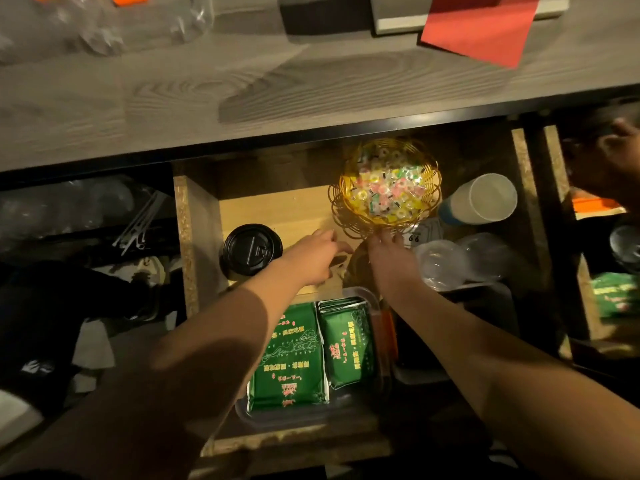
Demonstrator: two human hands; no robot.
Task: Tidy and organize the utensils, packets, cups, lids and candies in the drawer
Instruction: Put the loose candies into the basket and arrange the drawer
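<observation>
A gold wire basket (349,216) full of small wrapped candies (388,188) sits at the back of the open drawer (187,237). My right hand (393,259) grips the basket's near rim with its fingertips. My left hand (311,259) reaches in beside it with relaxed fingers, just short of the basket's left edge, and holds nothing I can see. A stack of black cup lids (251,249) stands to the left of my left hand. A white paper cup (481,199) lies on its side to the right. Clear plastic lids (445,265) lie near it. Green packets (291,362) fill a clear tray (363,294) at the front.
The grey wooden countertop (207,91) overhangs the drawer's back; a red sheet (485,26) and clear plastic bags (104,26) lie on it. White plastic utensils (138,220) show in the dark compartment at the left. Another person's hand (613,161) reaches into the compartment at the right.
</observation>
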